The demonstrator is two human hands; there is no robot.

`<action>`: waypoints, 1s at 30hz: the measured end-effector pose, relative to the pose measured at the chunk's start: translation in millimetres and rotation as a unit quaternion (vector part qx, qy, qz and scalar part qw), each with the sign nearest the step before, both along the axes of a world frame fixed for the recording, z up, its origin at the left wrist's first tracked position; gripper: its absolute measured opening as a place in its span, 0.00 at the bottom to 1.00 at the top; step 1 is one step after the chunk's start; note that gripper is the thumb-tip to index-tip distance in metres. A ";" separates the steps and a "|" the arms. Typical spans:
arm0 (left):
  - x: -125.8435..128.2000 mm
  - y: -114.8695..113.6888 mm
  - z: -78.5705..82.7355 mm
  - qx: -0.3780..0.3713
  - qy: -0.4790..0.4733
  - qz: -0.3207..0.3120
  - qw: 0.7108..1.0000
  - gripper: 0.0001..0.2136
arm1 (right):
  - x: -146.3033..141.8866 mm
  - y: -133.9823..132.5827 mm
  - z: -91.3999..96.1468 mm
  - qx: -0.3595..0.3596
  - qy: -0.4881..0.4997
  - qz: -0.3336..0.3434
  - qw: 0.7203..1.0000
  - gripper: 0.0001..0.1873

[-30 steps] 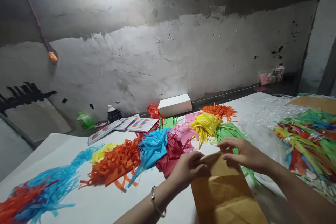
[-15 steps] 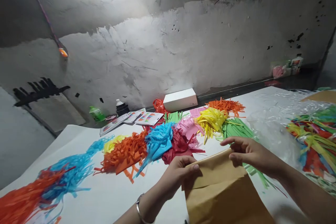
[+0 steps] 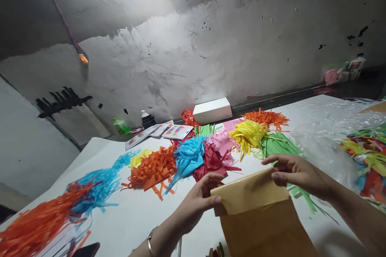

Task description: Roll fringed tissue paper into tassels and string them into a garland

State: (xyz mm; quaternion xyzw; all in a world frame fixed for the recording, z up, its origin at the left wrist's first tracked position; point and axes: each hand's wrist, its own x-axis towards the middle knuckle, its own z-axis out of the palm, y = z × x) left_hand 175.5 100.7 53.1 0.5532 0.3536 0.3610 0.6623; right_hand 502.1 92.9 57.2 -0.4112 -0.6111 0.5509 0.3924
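A brown paper envelope or bag [image 3: 265,225] with a folded-over top flap lies before me, its lower end cut off by the frame. My left hand [image 3: 199,196] pinches the flap's left corner between thumb and fingers. At the right end of the fold, my right hand [image 3: 292,172] grips the edge with its thumb in front and fingers behind. Just beyond the paper are a dark red fringed tissue bundle [image 3: 211,162] and a green fringed bundle [image 3: 280,144].
Blue [image 3: 189,154], orange [image 3: 153,166] and yellow [image 3: 249,134] fringe bundles spread across the white table [image 3: 126,225]. Behind them stand a white box [image 3: 212,111] and printed packets [image 3: 177,131]. Clear plastic [image 3: 325,148] lies at right. A dark phone-like object [image 3: 87,250] shows at lower left.
My view has shifted, so the scene sits further right. The flap now shows flatter and wider, and my left hand has moved slightly outward along its left corner.
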 end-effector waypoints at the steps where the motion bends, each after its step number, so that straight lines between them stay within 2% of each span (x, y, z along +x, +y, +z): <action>1: -1.4 -1.9 -1.4 -0.005 -0.008 0.004 1.000 0.27 | 1.1 0.7 -1.8 -0.002 0.000 0.001 1.000 0.29; 7: -5.1 -9.7 -8.3 -0.032 -0.013 0.018 0.999 0.20 | 2.8 1.9 -10.1 -0.024 -0.002 0.012 1.000 0.29; 12: -7.8 -7.8 -12.9 -0.025 0.013 0.054 0.998 0.20 | 2.0 1.4 -7.4 -0.050 0.030 0.056 0.997 0.33; 18: -8.2 -6.0 -15.6 -0.021 0.049 0.080 0.995 0.20 | -3.4 0.4 -11.6 -0.043 0.053 0.104 0.992 0.38; 20: -8.1 -5.8 -15.5 -0.005 0.071 0.084 0.994 0.21 | -6.0 1.3 -14.7 -0.030 0.039 0.092 0.995 0.35; 22: -6.6 -6.4 -12.9 0.061 0.121 0.112 0.984 0.21 | -9.0 2.5 -16.9 -0.015 0.022 0.065 0.998 0.31; 23: -4.7 -7.2 -10.6 0.122 0.159 0.130 0.971 0.20 | -10.8 2.9 -17.4 -0.009 0.016 0.053 0.998 0.29; 25: 3.0 -9.8 -4.0 0.279 0.240 0.147 0.918 0.17 | -15.2 2.7 -17.6 -0.005 0.013 0.038 0.999 0.27; 28: 24.5 -14.1 6.1 0.472 0.328 0.087 0.814 0.20 | -22.9 -1.0 -16.4 0.005 0.009 0.034 0.999 0.27; 30: 41.8 -14.4 9.8 0.522 0.353 0.028 0.776 0.22 | -26.8 -4.7 -14.7 0.018 0.007 0.037 0.999 0.27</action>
